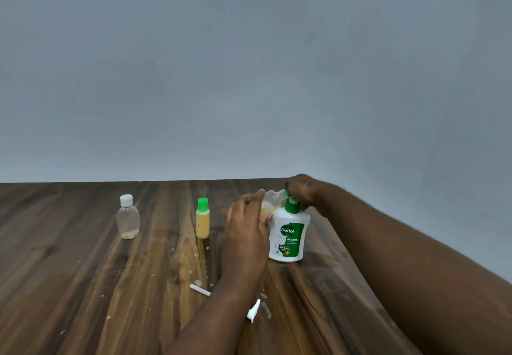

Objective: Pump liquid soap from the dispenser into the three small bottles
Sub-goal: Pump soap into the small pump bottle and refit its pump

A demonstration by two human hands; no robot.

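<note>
Left hand (246,216) grips a tilted clear bottle (270,201) right at the Dettol dispenser (288,235) spout. Right hand (303,190) is curled over its pump top.

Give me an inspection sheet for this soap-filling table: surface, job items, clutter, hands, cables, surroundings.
Surface: wooden table, flecked with pale specks.
Job's things: Dettol dispenser upright; clear bottle, white cap on, a little liquid at its bottom; green-capped bottle nearly full of yellow soap; open bottle tilted, mouth at the dispenser's spout, partly filled.
Clutter: loose white cap and white strip lying near the left forearm.
Hands: left hand holds the open bottle; right hand on the dispenser's top, finger pose unclear.
Cables: nothing seen.
Surroundings: plain grey wall.
</note>
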